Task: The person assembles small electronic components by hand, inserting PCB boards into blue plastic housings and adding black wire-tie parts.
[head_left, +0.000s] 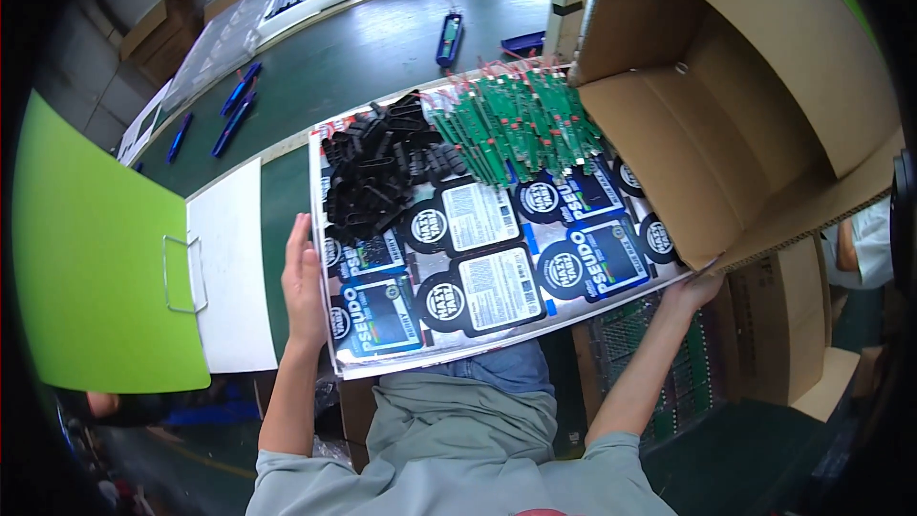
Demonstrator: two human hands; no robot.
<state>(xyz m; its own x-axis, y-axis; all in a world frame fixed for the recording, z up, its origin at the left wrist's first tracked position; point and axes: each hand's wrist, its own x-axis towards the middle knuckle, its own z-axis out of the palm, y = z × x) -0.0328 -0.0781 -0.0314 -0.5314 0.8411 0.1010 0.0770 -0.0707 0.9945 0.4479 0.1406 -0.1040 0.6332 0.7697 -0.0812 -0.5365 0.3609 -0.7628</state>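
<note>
1. The fingers of the right hand (697, 292) are mostly hidden beneath the near right corner of the printed sheet (492, 289); how tightly they close, I cannot tell.
2. The left hand (304, 291) stands with fingers extended against the sheet's left edge, nothing enclosed.
3. Heaped black plastic pieces (377, 167) and wired green circuit boards (521, 124) cover its far part; single shapes blur together.
4. The open cardboard box (688, 134) hides its right edge.
5. Silvery, white-edged, bearing repeated black-and-blue labels, the sheet lies before the person's waist.
</note>
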